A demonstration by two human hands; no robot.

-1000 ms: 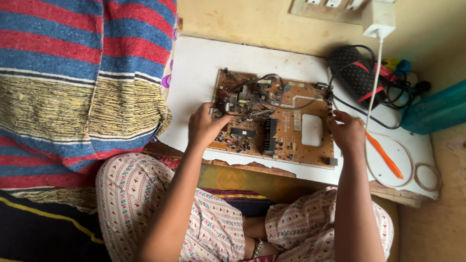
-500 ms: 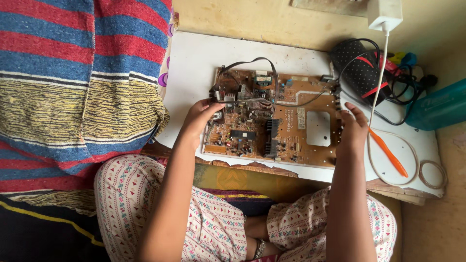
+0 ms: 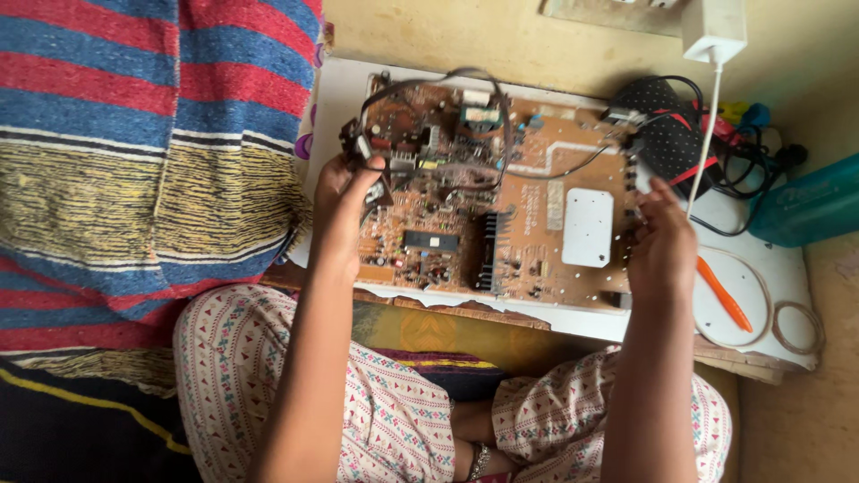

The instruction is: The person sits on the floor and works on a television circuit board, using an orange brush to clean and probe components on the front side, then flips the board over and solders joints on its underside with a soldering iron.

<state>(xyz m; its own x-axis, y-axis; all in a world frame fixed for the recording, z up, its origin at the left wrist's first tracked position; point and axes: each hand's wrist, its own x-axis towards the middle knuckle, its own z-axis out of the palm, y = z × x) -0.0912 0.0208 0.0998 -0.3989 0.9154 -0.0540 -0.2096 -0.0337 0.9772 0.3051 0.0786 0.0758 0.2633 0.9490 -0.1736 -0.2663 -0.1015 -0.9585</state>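
At frame centre a brown circuit board [image 3: 501,197] lies over a white table [image 3: 340,89]. The left hand [image 3: 344,201] has its fingers curled round the board's left edge (by the black wires); the right hand [image 3: 662,241] grips the right edge, beside an orange tool [image 3: 723,293]

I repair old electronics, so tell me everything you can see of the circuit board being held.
The circuit board is a large brown rectangle, component side up. It carries a black finned heatsink, a black chip, small parts, a white blank patch and looping dark wires. It sits over a white tabletop. The left hand grips its left edge and the right hand its right edge.
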